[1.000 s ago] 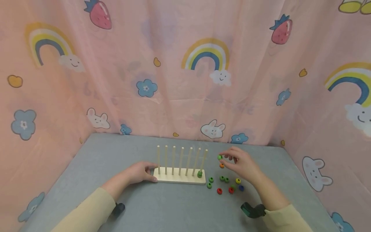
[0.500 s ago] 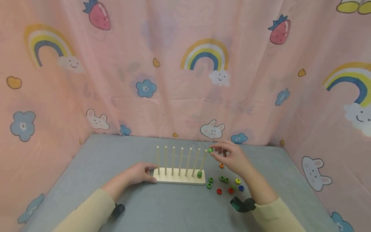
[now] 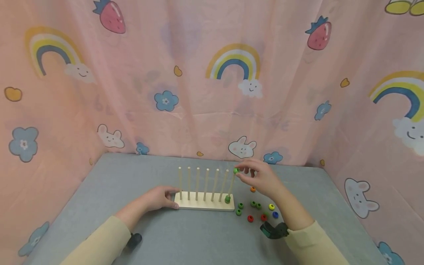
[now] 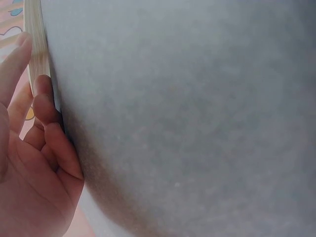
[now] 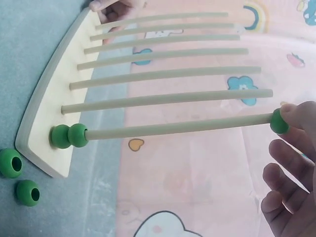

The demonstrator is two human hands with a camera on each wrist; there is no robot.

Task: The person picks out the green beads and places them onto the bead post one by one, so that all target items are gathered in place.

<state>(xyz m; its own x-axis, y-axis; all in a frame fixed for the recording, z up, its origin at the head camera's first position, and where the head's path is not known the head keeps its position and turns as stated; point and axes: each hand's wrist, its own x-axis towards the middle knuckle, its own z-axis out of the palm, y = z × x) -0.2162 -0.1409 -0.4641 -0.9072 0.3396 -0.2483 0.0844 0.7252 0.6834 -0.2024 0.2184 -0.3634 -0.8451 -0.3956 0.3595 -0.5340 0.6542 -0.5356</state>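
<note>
Right wrist: pinching green bead (image 5: 280,122) in right grip (image 3: 261,178), at tip of end peg (image 5: 173,127). Holding pegboard (image 3: 203,205) in left grip (image 3: 158,198).

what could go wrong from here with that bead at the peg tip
The right hand pinches a green bead at the tip of the end peg; it might slip and roll among the loose green beads. The left hand grips only the opposite end of the wooden pegboard, so a sideways push could swivel it.
</note>
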